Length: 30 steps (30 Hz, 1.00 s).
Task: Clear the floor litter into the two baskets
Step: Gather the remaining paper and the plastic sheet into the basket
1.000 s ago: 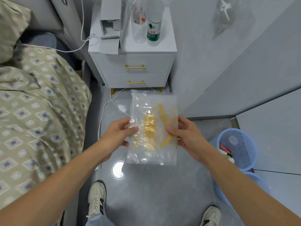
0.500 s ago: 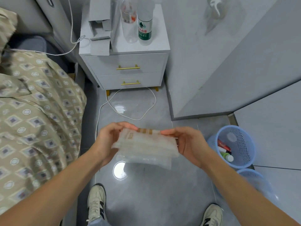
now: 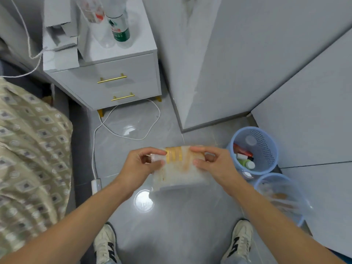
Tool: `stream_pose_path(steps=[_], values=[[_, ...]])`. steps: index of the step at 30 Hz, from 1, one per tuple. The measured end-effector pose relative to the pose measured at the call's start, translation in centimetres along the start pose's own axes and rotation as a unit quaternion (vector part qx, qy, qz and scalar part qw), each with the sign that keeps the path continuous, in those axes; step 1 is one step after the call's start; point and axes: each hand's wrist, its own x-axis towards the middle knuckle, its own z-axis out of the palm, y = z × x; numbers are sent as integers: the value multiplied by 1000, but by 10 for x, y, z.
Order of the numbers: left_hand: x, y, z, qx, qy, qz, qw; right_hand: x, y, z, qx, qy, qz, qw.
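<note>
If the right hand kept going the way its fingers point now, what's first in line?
The right hand points left across the plastic bag it pinches, so past the bag it would probably meet the left hand first.

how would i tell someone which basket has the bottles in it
Start at the grey wall panel's floor corner on the right. Two round blue perforated plastic baskets sit there; it is the farther one, nearer the white two-drawer nightstand. It holds a red tube and small bottles, while the nearer basket holds clear wrapping.

The scene is evenly and brightly lit from overhead; round glare is reflected in the glossy grey floor tiles. Edges are bent by wide-angle distortion, and slight motion blur is seen throughout.
</note>
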Motion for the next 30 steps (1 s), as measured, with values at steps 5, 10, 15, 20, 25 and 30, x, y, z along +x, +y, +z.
stream_pose_path(steps=[5,10,15,20,25,30], values=[[7,1,112,111,-95,44,988,-34,57,-103,-47,108,-19,993],[24,-12,255,173,-167,82,967,-87,113,-220,-50,220,1,974],[41,-50,388,211,-218,108,947,-128,179,-309,-116,277,46,953],[58,-103,473,262,-240,132,926,-133,245,-357,-223,300,66,925],[74,-149,512,315,-230,147,909,-116,305,-370,-338,294,63,892],[86,-185,528,421,-291,199,836,-97,348,-362,-439,207,96,869]])
